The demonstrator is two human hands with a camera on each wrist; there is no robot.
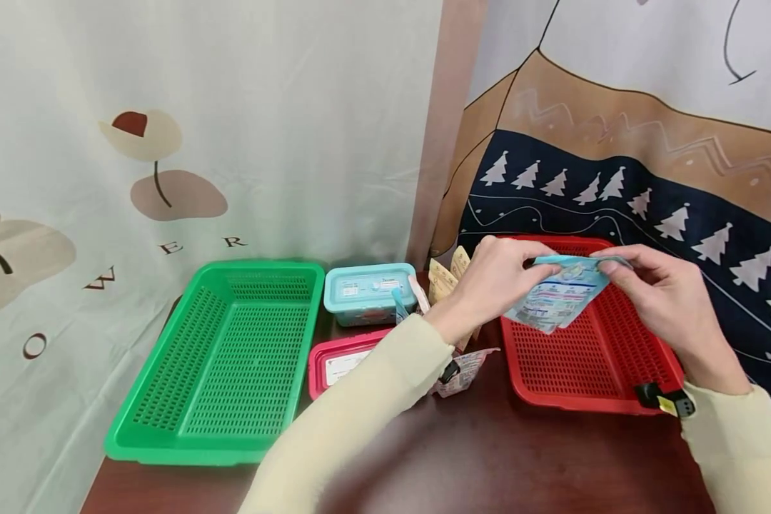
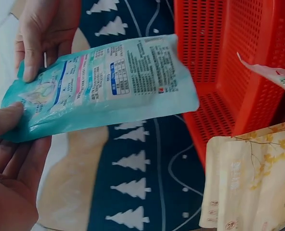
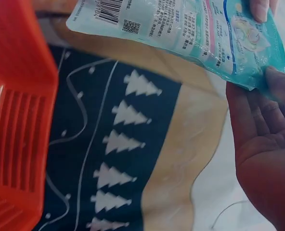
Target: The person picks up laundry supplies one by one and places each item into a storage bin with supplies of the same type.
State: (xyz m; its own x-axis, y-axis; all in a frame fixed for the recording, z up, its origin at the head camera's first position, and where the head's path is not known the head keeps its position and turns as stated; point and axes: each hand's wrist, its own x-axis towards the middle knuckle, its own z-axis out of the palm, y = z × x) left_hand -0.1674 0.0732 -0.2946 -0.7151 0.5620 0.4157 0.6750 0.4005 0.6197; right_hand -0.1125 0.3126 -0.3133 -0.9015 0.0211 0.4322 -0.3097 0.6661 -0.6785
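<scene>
A teal pouch [image 1: 557, 294] with printed text, a small table and a barcode hangs over the red basket [image 1: 568, 357]. My left hand [image 1: 497, 275] pinches its top edge at one corner, thumb on the printed face. At the other top corner my right hand [image 1: 664, 296] pinches it too, thumb in front and fingers behind. The left wrist view shows the pouch [image 2: 109, 84] stretched out from both hands. In the right wrist view my right hand [image 3: 267, 130] grips a corner, and the barcode end of the pouch [image 3: 147, 19] points away.
A green basket [image 1: 244, 357] stands at the left. Between the baskets are a light-blue lidded box [image 1: 369, 285], a pink-lidded box [image 1: 340, 365], cream pouches [image 1: 442, 280] and a crumpled-looking packet [image 1: 465, 373]. Patterned curtains [image 1: 263, 128] hang behind the dark brown table [image 1: 488, 457].
</scene>
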